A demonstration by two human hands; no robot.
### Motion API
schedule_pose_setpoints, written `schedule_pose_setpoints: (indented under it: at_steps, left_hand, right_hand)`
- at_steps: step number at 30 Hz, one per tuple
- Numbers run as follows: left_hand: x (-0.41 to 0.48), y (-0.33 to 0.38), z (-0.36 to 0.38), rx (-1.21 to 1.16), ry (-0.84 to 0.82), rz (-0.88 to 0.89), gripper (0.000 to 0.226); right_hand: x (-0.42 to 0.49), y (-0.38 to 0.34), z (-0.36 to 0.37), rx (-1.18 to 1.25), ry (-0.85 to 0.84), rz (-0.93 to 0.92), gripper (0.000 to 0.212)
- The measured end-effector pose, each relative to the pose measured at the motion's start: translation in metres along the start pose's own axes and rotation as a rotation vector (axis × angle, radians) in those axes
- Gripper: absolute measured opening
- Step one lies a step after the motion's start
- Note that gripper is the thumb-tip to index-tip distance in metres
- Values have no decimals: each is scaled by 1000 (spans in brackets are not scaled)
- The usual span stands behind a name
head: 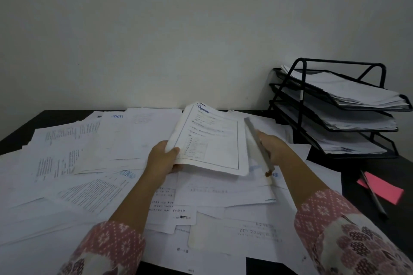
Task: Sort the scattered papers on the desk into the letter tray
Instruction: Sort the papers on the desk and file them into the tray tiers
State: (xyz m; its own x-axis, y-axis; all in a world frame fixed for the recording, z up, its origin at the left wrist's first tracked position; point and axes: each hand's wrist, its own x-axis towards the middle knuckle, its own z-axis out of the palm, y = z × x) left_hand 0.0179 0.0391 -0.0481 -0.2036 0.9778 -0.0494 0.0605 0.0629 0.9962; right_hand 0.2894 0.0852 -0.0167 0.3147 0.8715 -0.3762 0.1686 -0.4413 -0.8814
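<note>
Now, left of the letter tray (312, 140), the left hand (159, 163) has its fingers (173, 152) pinching a paper bundle (212, 140) by its corner; the right hand (276, 147) grips a thin grey strip (259, 143).

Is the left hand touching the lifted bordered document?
Touching. The head view shows the left hand gripping the bordered document at its near corner, thumb on top.
</note>
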Motion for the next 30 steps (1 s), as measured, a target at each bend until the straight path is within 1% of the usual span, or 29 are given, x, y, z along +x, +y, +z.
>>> schedule_pose_setpoints:
  at_steps: [1,2,4,6,9,10,11,13,14,17,18,20,22,25,28,30]
  left_hand:
    - [-3,0,3,32,-23,-4,29]
    - [-5,0,6,55,-48,-10,28]
    - [-9,1,10,92,-98,-18,26]
    - [-12,4,12,162,-140,7,22]
    - [-14,9,9,407,-174,102,16]
    - [-13,10,6,476,-160,120,19]
    - [-11,10,3,510,-135,119,28]
    - [-4,9,-6,503,-45,99,43]
    - [0,9,-11,511,28,107,44]
    - [17,4,-32,613,260,158,30]
    - [23,2,-39,665,315,160,30]
    - [34,3,-51,824,392,94,40]
    - [42,5,-62,981,419,-31,55]
    - [51,7,-74,1080,412,-170,73]
    - [56,9,-81,1132,394,-203,75]
    - [57,12,-84,1104,369,-198,73]
  right_hand:
    - [-2,2,1,14,-5,24,79]
    - [-1,4,2,15,-16,34,86]
    - [-2,9,4,-49,-38,29,88]
    - [-1,12,5,-143,-60,20,79]
    - [-8,12,7,-246,-53,-38,47]
    - [-8,11,6,-282,-45,-69,43]
    - [-10,11,5,-309,-26,-105,41]
    - [-10,11,0,-323,11,-172,40]
    - [-10,11,-3,-322,23,-193,40]
    - [-10,14,-11,-262,58,-218,39]
    - [-9,15,-13,-229,70,-228,37]
    - [-7,16,-16,-149,91,-240,33]
    - [-4,16,-16,-75,91,-231,34]
    - [2,15,-12,-12,89,-211,36]
    - [6,14,-5,10,76,-202,36]
    - [7,13,0,4,63,-205,37]
